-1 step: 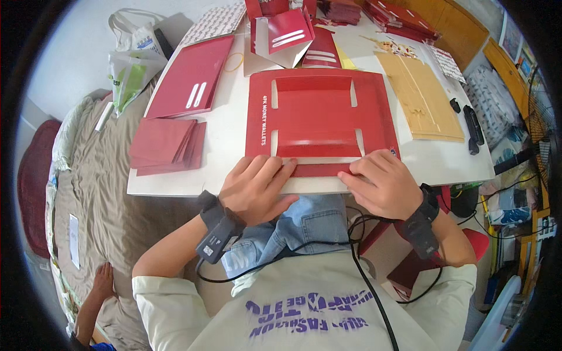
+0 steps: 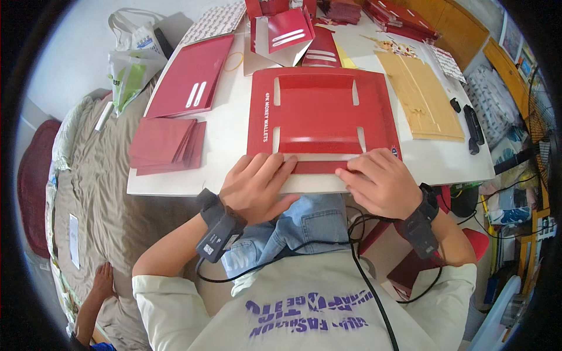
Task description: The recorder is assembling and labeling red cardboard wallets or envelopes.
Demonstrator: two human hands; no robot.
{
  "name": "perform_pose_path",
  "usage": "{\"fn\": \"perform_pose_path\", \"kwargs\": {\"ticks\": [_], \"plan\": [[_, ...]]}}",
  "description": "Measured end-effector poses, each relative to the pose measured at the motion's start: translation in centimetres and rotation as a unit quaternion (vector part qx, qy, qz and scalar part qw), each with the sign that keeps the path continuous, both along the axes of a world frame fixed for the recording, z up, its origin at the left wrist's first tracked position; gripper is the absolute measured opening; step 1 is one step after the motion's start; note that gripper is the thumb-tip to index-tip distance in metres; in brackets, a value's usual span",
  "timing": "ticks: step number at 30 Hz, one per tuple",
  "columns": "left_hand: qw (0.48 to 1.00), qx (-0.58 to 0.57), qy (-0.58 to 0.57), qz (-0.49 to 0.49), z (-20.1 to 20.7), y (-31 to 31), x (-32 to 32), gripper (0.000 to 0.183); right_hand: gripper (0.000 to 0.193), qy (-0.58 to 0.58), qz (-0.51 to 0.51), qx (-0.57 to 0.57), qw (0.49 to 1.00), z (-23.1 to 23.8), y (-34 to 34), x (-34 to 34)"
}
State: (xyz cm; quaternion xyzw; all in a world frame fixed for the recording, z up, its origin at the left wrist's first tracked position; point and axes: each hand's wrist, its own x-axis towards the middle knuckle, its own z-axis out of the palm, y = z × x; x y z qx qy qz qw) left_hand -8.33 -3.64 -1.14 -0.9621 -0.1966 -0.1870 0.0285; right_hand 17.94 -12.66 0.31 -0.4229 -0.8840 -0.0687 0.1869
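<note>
A red cardboard wallet pack (image 2: pixel 319 117) with four curved white slots and a raised middle panel lies flat before me at the table's near side. Along its near edge runs a narrow red strip (image 2: pixel 316 167). My left hand (image 2: pixel 257 184) lies on the near left corner, fingers stretched along the edge and thumb held apart below it. On the near right corner, my right hand (image 2: pixel 377 181) bends its fingers over the edge, with the index fingertip on the strip. What the right thumb does is hidden. Black bands with cables circle both wrists.
Left of the pack are a stack of dark red paper pieces (image 2: pixel 167 143) and larger red folders (image 2: pixel 193 79). An opened red-and-white box (image 2: pixel 281 38) stands behind. Tan card sheets (image 2: pixel 421 99) and a black tool (image 2: pixel 473 126) lie right. Another person's hand (image 2: pixel 103 281) rests on the bed.
The red pack has shifted very slightly away and to the right. Both my hands keep to its near edge, moved up by a hair.
</note>
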Motion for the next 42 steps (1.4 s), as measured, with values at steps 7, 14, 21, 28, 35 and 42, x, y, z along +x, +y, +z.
{"fn": "perform_pose_path", "kwargs": {"ticks": [7, 14, 21, 28, 35, 42], "plan": [[1.0, 0.009, -0.011, 0.001, -0.8, 1.1, 1.7, 0.048, 0.034, 0.036, -0.055, -0.007, 0.998, -1.0, 1.4, -0.6], [0.995, -0.094, -0.02, -0.031, -0.1, 1.8, 3.2, 0.047, 0.038, 0.051, -0.066, -0.015, 0.996, -1.4, 2.7, -0.1], [0.993, -0.098, -0.066, 0.014, -0.3, 2.0, 4.1, 0.042, 0.038, 0.089, -0.094, -0.076, 0.989, -1.0, 3.2, -0.3], [0.987, -0.142, -0.056, 0.041, 0.1, 1.7, 4.6, 0.034, 0.035, 0.091, -0.14, 0.002, 0.986, -1.4, 3.6, -0.7], [0.992, -0.096, -0.087, 0.011, 0.1, 1.8, 4.5, 0.03, 0.029, 0.101, -0.154, 0.063, 0.981, -1.6, 3.6, -1.6], [0.992, -0.093, -0.079, -0.014, 0.9, 1.9, 4.2, 0.033, 0.031, 0.106, -0.108, 0.043, 0.988, -1.5, 4.0, -0.7]]}}
